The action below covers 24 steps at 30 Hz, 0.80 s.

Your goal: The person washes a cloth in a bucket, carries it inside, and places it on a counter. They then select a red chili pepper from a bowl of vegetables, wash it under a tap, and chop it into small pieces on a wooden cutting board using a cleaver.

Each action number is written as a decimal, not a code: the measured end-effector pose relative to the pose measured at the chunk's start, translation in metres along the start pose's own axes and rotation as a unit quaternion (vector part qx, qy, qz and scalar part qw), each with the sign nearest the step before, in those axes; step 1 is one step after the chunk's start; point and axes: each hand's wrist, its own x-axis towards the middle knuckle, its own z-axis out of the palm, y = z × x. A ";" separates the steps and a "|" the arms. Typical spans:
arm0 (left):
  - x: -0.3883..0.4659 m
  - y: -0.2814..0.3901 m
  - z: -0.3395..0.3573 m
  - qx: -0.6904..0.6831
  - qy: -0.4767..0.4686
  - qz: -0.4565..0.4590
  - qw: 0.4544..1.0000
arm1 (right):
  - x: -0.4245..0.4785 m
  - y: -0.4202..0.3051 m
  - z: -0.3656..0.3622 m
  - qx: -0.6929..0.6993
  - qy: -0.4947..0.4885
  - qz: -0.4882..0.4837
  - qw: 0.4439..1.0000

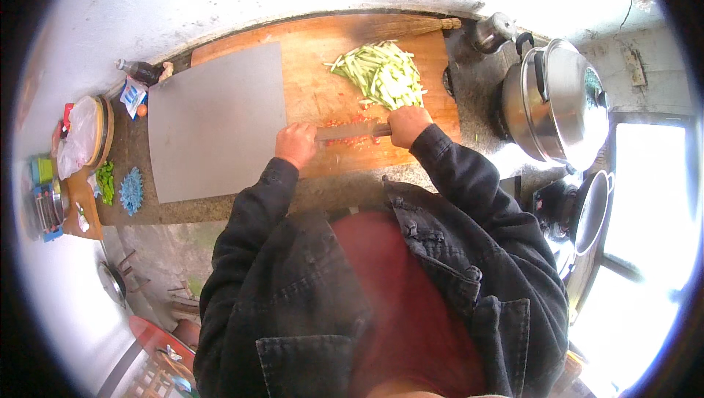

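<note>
My right hand [410,125] is closed around the handle of a knife [352,131], whose blade runs left over a wooden cutting board [308,90]. At the blade's left end, my left hand [297,145] rests on its tip; how the fingers grip it is hard to make out. Chopped red pieces, perhaps chili pepper [360,119], lie on both sides of the blade. Beyond my right hand sits a heap of pale green vegetable strips [385,73]. A flat grey sheet [220,123] covers the board's left part, beside my left hand.
At the right stand a large lidded steel pot [566,101], a metal kettle [495,33] and a pan [593,212]. A straw brush [412,26] lies along the board's back edge. On the left are a dark bottle [141,71], green peppers [105,182] and a blue scrubber-like item [131,191].
</note>
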 end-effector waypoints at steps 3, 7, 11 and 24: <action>0.008 0.013 0.001 0.046 -0.020 -0.009 0.999 | 0.017 0.022 0.022 0.032 -0.014 -0.021 0.999; 0.004 0.004 0.002 -0.017 0.030 -0.009 0.999 | 0.013 0.011 0.002 -0.004 -0.017 -0.024 1.000; 0.006 0.003 0.000 0.021 -0.002 -0.014 1.000 | 0.020 0.010 0.003 -0.005 -0.009 -0.002 1.000; 0.011 0.005 0.006 0.044 0.018 0.014 0.999 | 0.021 0.024 0.028 0.037 -0.017 -0.035 0.999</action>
